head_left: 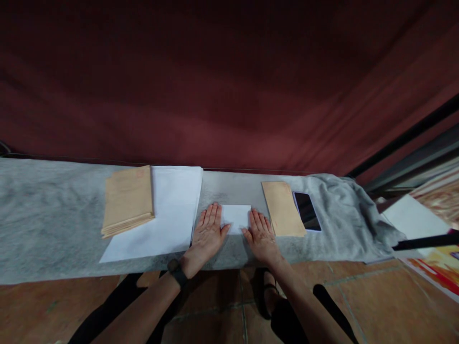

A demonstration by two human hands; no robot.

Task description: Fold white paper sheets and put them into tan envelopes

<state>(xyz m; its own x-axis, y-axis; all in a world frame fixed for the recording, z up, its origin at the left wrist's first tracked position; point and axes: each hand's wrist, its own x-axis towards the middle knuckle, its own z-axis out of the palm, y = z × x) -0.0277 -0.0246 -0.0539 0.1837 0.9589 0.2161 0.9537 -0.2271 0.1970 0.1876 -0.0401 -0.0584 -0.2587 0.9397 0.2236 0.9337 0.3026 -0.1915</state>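
A small folded sheet of white paper (235, 217) lies flat on the grey cloth in front of me. On its left end rests my left hand (209, 229), palm down with the fingers stretched out. My right hand (261, 235) lies flat on the right end, its fingers also extended. Both thumbs point inward over the paper's lower part. Just right of my right hand is a brown envelope (285, 209). Larger white sheets (175, 205) lie to the left of my left hand, and a stack of brown envelopes (129, 197) partly covers them.
A phone (307, 211) lies beside the right-hand envelope. The grey cloth (53, 220) covers a long narrow surface and bunches up at its right end. Behind it rises a dark red fabric wall (229, 95). White and printed papers (416, 220) sit at the far right.
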